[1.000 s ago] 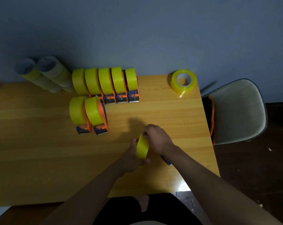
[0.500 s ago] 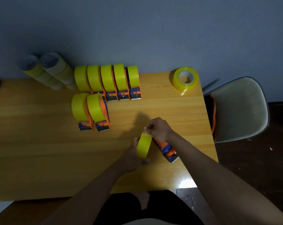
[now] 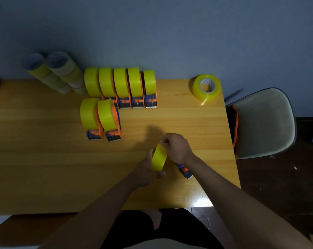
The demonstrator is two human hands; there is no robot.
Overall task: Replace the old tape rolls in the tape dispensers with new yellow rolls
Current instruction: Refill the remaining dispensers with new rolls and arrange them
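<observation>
Left hand (image 3: 146, 172) curled around a yellow roll (image 3: 159, 157), gripping it on edge just above the bench (image 3: 44, 168). Right hand (image 3: 177, 147) closed at the roll's top edge, fingertips pinching there; whether a tape end is caught, cannot tell. Orange-and-blue dispenser (image 3: 185, 171) mostly hidden under the right wrist, only its blade end showing, just right of the roll. Farther back, a row of five loaded dispensers (image 3: 122, 87) with yellow rolls standing on edge, and two more loaded dispensers (image 3: 101, 118) just in front of that row's left end. Two stacks of wrapped rolls (image 3: 55, 72) lying tilted at the back left, near the wall. One loose roll (image 3: 206, 87) lying flat at the back right corner. Pale chair (image 3: 265, 123) beside the bench's right edge.
</observation>
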